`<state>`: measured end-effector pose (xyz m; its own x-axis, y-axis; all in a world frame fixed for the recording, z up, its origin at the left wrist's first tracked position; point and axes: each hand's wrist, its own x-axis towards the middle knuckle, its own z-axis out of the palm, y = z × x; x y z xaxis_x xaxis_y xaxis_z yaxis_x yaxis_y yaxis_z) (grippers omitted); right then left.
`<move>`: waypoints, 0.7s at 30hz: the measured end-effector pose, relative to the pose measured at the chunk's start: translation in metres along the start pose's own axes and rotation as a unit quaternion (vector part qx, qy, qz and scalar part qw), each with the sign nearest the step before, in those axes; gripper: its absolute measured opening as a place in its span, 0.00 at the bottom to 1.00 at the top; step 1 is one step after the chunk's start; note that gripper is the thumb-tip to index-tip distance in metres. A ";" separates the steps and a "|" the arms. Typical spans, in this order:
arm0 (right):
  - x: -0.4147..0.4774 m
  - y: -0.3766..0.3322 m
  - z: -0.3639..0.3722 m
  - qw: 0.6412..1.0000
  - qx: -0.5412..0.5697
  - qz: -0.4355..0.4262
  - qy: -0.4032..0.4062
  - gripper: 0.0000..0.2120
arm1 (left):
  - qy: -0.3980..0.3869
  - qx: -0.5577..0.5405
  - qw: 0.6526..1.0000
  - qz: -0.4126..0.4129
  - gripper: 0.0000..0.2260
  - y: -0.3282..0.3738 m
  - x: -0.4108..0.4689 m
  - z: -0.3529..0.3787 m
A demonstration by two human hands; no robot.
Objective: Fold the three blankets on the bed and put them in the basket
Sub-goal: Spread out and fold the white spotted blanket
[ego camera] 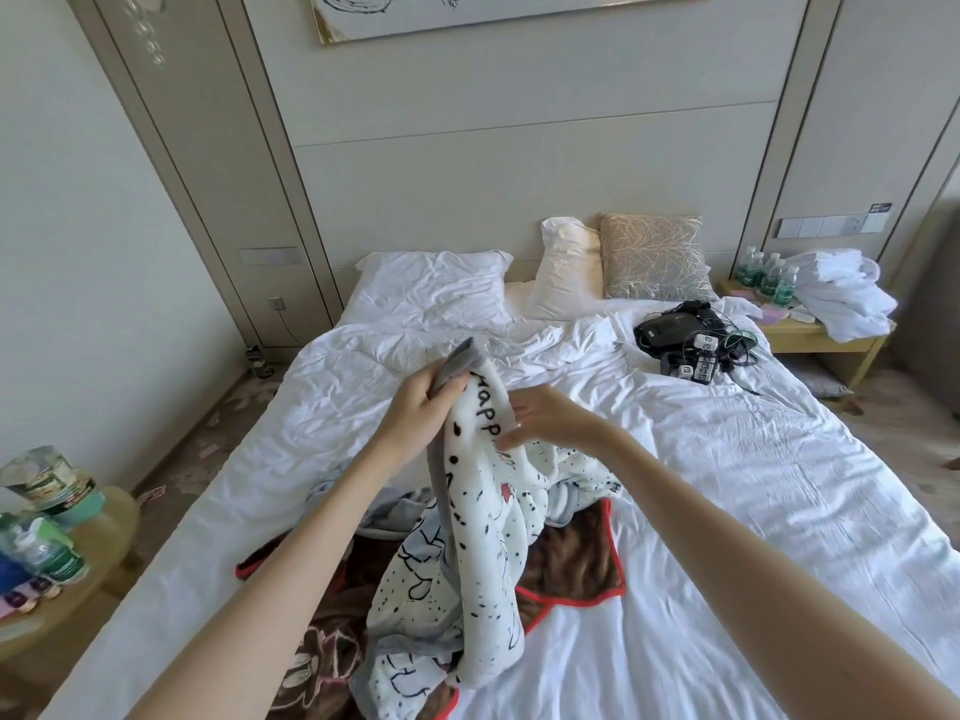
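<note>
- Left hand (422,407): fingers clamped on top corner of white blanket (488,537), holding it up over bed (727,485).
- Right hand (553,418): fingers straight, slightly apart, touching blanket edge just beside left hand.
- White blanket's lower part droops onto brown blanket (571,558) and blue blanket (423,550), heaped at bed's near end.

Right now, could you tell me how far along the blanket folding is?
Done: nothing yet; no folded blanket shows and no basket is in view. In hand: the left hand grips a corner of the white spotted blanket, lifted off the bed, while the right hand touches its edge. Left: the brown blanket and the pale blue blanket lie crumpled underneath, unfolded.
</note>
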<state>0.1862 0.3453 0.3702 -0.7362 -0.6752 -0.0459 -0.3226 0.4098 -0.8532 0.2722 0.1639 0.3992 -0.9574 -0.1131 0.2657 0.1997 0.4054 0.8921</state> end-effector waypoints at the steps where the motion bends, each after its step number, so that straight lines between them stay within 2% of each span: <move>1: 0.003 0.007 0.006 1.000 -0.007 0.008 -0.001 0.23 | 0.013 -0.015 1.000 -0.009 0.10 0.000 0.003 -0.004; 3: 0.009 0.017 0.017 1.000 -0.027 0.007 0.004 0.23 | 0.036 -0.040 0.998 -0.020 0.11 0.002 0.008 -0.011; 5: 0.017 0.026 0.025 0.998 -0.046 0.004 0.030 0.10 | 0.050 -0.055 0.997 -0.026 0.10 0.005 0.011 -0.019; 6: 0.021 0.029 0.027 0.997 -0.050 0.003 0.056 0.08 | 0.056 -0.052 0.997 -0.020 0.08 0.009 0.012 -0.023; 8: 0.031 0.033 0.027 0.991 -0.029 0.013 0.128 0.11 | 0.067 -0.032 0.997 -0.009 0.09 0.012 0.016 -0.033; 10: 0.039 0.024 0.021 0.983 0.004 0.008 0.183 0.06 | 0.102 -0.007 0.995 -0.006 0.12 0.010 0.019 -0.045; 11: 0.043 0.017 0.017 0.980 0.021 -0.003 0.196 0.03 | 0.125 -0.001 0.992 -0.007 0.15 0.010 0.020 -0.051; 14: 0.050 -0.020 0.004 0.979 0.048 -0.055 0.192 0.03 | 0.180 -0.006 0.984 -0.019 0.17 0.014 0.018 -0.070; 16: 0.056 -0.048 -0.001 0.979 0.045 -0.105 0.169 0.03 | 0.153 -0.005 0.987 -0.041 0.17 0.017 0.019 -0.078; 19: 0.062 -0.088 -0.004 0.974 0.007 -0.182 0.131 0.06 | -0.011 0.087 0.994 -0.070 0.16 0.025 0.024 -0.071; 21: 0.063 -0.103 -0.006 0.974 0.002 -0.196 0.114 0.07 | -0.060 0.100 0.991 -0.057 0.10 0.026 0.027 -0.061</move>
<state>0.1694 0.2642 0.4578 -0.6697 -0.6258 0.3999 -0.6037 0.1451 -0.7839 0.2643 0.1157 0.4518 -0.9918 -0.0641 0.1107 0.0547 0.5699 0.8199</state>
